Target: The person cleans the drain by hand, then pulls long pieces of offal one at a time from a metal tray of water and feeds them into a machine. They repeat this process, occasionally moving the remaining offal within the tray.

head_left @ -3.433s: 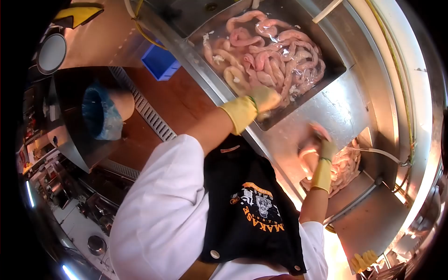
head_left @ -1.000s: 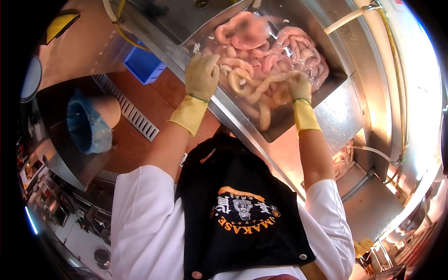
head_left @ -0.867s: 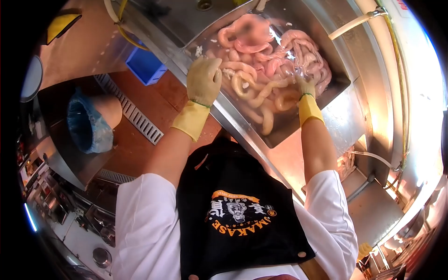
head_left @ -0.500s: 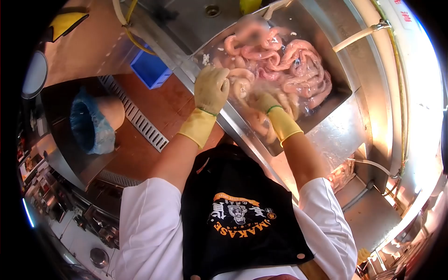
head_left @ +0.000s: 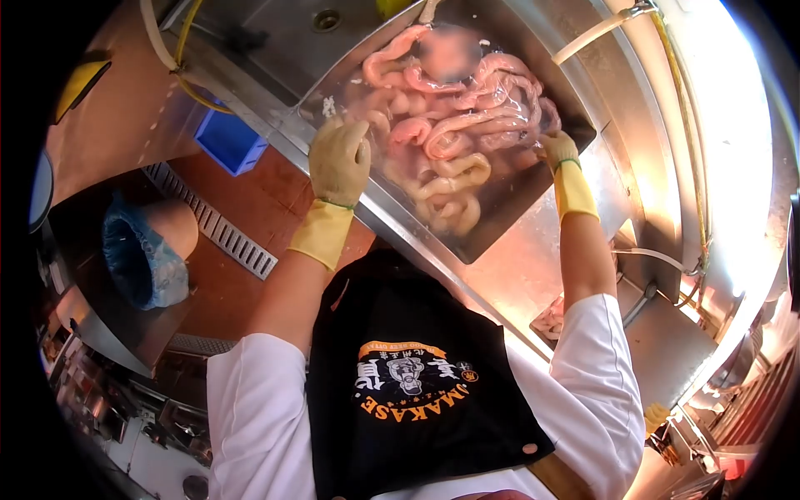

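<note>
Blue plastic crate (head_left: 229, 142) on the red-brown floor (head_left: 267, 187), close under the edge of the steel counter (head_left: 525, 267). Just beside, a long metal drain grate (head_left: 212, 223), laid slantwise across the floor. Further left, a round bin lined with a blue bag (head_left: 137, 258). Yellow hose (head_left: 187, 79) along the counter's outer edge, near a drain hole (head_left: 325, 18) in the neighbouring basin. White hose (head_left: 596, 33) at the upper right. Small heap of pale meat (head_left: 550, 317) low on the counter. Black apron with an orange print (head_left: 408, 379) in the foreground, over white sleeves (head_left: 250, 400).
</note>
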Tool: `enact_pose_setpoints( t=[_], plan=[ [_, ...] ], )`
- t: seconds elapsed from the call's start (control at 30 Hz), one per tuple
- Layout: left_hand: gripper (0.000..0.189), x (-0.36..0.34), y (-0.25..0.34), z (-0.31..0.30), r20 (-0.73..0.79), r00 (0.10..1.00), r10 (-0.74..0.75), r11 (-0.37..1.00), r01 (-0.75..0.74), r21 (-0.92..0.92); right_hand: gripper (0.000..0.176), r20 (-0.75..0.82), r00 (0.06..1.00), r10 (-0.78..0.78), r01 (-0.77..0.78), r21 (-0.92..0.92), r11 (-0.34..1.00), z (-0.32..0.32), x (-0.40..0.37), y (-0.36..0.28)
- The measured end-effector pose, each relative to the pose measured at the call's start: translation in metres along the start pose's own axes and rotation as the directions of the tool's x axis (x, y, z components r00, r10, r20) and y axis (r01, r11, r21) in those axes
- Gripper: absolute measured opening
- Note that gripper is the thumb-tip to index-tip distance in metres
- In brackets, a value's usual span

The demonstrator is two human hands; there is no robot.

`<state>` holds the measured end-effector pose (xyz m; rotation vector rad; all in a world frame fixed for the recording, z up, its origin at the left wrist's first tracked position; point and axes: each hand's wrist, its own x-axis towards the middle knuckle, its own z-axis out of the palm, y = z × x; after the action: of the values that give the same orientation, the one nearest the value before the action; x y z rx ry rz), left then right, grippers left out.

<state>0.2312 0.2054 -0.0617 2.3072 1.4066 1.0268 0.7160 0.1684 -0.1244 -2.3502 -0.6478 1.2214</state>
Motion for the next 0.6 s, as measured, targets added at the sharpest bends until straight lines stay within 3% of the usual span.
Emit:
enact_pose_setpoints(
  t=[0.1,0.17,0.2,0.23,0.3,0.37,0.4,0.43,0.53,0.6],
  plan=[
    [0.019,-0.002,0.001,0.002,0.01,1.0,0.003,0.999,-0.004,0.034,0.043,0.083,0.996,-0.034,0.035,-0.008,0.999,0.029,0.02,0.012],
    [0.02,-0.003,0.0,0.003,0.026,1.0,0.013,0.998,-0.015,0.069,0.048,0.197,0.964,-0.178,0.187,-0.026,0.982,0.081,0.033,0.031],
    [0.02,-0.004,0.0,0.005,-0.005,1.0,0.024,0.998,-0.024,0.063,0.049,0.242,0.91,-0.337,0.393,-0.238,0.888,0.11,0.017,0.025],
    [0.02,-0.005,0.001,0.006,-0.033,0.999,0.038,0.998,-0.036,0.053,0.05,0.279,0.828,-0.486,0.561,-0.428,0.709,0.138,-0.001,0.017],
    [0.02,-0.005,0.004,0.002,0.03,0.999,0.021,0.998,-0.023,0.055,0.051,0.292,0.755,-0.587,0.579,-0.717,0.388,0.184,-0.088,-0.021],
    [0.02,-0.007,0.001,0.004,0.093,0.996,0.003,0.999,-0.008,0.052,0.049,0.303,0.906,-0.295,0.415,-0.498,0.762,0.21,-0.094,-0.013],
    [0.02,-0.011,-0.005,0.01,0.035,0.999,0.031,0.997,-0.034,0.075,0.046,0.497,0.833,-0.245,0.43,-0.301,0.851,0.222,-0.068,0.009],
    [0.02,-0.014,-0.008,0.014,-0.024,0.998,0.058,0.993,-0.056,0.099,0.046,0.489,0.837,-0.244,0.425,-0.302,0.853,0.218,-0.076,0.008],
    [0.02,-0.016,-0.004,0.01,0.01,1.0,0.004,0.994,-0.005,0.108,0.039,0.591,0.778,-0.214,0.519,-0.412,0.749,0.188,-0.132,-0.011],
    [0.021,-0.017,-0.007,0.012,0.011,1.0,-0.001,0.994,-0.001,0.108,0.028,0.721,0.656,-0.222,0.45,-0.138,0.882,0.143,-0.153,-0.02]
  ],
)
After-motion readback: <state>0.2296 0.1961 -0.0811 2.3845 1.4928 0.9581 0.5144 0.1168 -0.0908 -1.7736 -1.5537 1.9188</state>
